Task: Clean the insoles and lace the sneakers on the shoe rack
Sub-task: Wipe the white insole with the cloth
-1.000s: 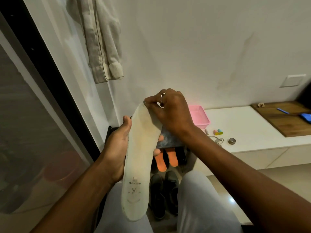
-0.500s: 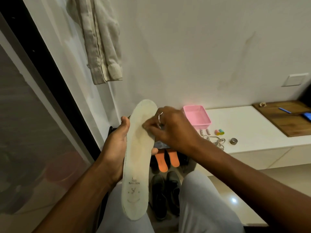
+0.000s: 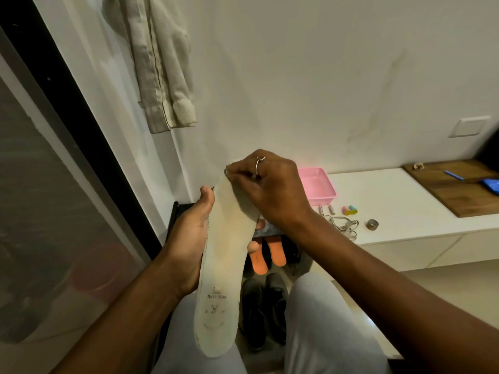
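A long off-white insole (image 3: 220, 279) stands on end in front of me, printed heel end down over my lap. My left hand (image 3: 189, 238) grips its middle from behind, thumb on the left edge and fingertips showing at the right edge. My right hand (image 3: 267, 190), with a ring on one finger, has its curled fingers on the insole's toe end; anything under those fingers is hidden. Below, on the shoe rack (image 3: 175, 211), are a pair of shoes with orange insoles (image 3: 278, 255) and a pair of black sneakers (image 3: 259, 311).
A white bench (image 3: 405, 211) on the right carries a pink basket (image 3: 318, 187), a tangled light cord or lace (image 3: 343, 225), a small tape roll (image 3: 372, 224) and a wooden board (image 3: 459, 190). A pale garment (image 3: 164, 63) hangs on the wall. A dark-framed glass door is at left.
My right hand slid down the insole's forepart and then back up to the toe end. My left hand kept the insole in the same place.
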Tool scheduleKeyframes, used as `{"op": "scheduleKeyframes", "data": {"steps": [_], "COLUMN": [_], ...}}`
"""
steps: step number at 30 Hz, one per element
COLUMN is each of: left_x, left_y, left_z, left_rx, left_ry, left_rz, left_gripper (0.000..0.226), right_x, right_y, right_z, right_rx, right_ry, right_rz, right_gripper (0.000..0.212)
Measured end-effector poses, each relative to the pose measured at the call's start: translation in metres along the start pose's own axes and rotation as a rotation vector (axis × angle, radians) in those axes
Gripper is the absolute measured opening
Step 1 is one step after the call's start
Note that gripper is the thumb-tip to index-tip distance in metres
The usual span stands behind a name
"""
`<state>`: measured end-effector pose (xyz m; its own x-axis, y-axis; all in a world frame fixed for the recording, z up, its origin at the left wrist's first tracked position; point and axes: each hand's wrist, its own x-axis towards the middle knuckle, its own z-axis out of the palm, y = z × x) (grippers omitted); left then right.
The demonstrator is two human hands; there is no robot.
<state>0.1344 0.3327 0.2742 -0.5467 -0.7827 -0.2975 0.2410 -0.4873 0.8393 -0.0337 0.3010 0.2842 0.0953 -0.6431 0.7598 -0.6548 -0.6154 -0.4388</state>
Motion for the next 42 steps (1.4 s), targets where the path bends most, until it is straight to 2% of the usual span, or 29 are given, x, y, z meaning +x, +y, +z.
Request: {"op": "scheduleKeyframes", "data": {"steps": [3,8,10,12,14,19,23,28,33,38,39,42], "left_x": [-0.001,-0.001,-0.001,-0.002,-0.004,-0.001,-0.001,0.001,0.0,0.003,0.004,0.002], "left_y": [-0.001,0.003,0.003,0.002,0.001,0.001,-0.002,-0.002,-0.003,0.0,0.0,-0.002], "left_z": [0.001,0.002,0.001,0.0,0.0,-0.003,-0.003,-0.003,-0.002,0.0,0.0,0.002], "left_rx": [0.001,-0.122,-0.08,-0.01,0.011,-0.016,0.013,-0.007,0.02,-0.099,-0.096,-0.035], "left_ry": [0.001,0.038,0.035,0.01,-0.003,0.017,0.002,0.038,0.033,0.084,0.088,0.088], "left_rz": [0.017,0.092,0.069,0.031,0.006,0.023,0.002,0.068,-0.004,0.094,0.097,0.042], "left_gripper": [0.069,0.065,0.067,0.068,0.069,0.069,0.068,0.061,0.068,0.062,0.063,0.064], "right_x": [0.009,-0.014,-0.007,0.005,0.009,-0.011,-0.004,-0.026,-0.012,-0.038,-0.034,-0.017], "right_y": [0.002,-0.02,-0.01,0.007,0.016,0.01,0.026,0.005,0.02,-0.021,-0.017,0.003], "right_z": [0.002,0.009,0.008,0.004,0.0,-0.009,-0.017,-0.016,-0.014,-0.003,-0.003,-0.004], "right_rx": [0.012,0.098,0.051,-0.026,-0.06,-0.077,-0.122,-0.065,-0.091,0.107,0.094,-0.013], "right_ry": [0.066,-0.131,-0.091,0.015,0.036,-0.194,-0.13,-0.368,-0.116,-0.372,-0.35,-0.144], "right_rz": [0.054,-0.123,-0.115,-0.022,0.036,-0.13,-0.025,-0.117,0.015,-0.109,-0.113,-0.067], "right_gripper": [0.014,0.016,0.014,0.011,0.01,0.012,0.012,0.013,0.011,0.016,0.016,0.012]}}
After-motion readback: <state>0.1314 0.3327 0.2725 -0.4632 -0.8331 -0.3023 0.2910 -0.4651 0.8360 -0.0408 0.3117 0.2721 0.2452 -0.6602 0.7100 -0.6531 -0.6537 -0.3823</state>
